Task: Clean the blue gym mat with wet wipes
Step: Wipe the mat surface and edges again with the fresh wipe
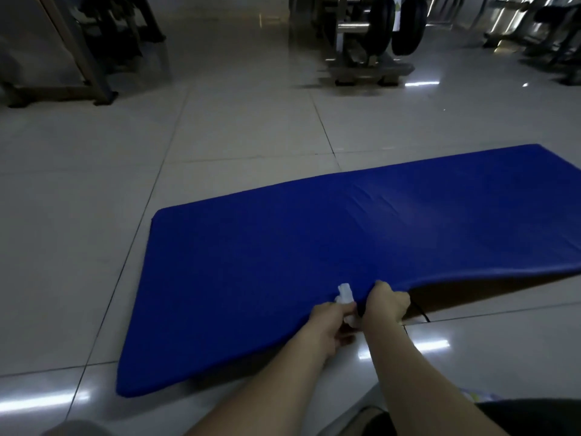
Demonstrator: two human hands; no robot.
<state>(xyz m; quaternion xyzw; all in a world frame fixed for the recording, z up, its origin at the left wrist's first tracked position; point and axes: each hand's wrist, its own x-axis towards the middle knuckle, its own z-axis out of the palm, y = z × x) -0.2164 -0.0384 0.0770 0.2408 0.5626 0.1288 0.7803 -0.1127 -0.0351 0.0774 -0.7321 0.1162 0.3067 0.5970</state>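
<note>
the right hand (388, 305) grips the raised near edge of the blue gym mat (283, 247) lying on the floor (94, 247), the left hand (330, 325) pinches a bunched wet wipe (345, 295) against it; a loose grip could drop edge or wipe.

Glossy tiled floor (239, 127), dim weight rack (371, 36) beyond
</note>
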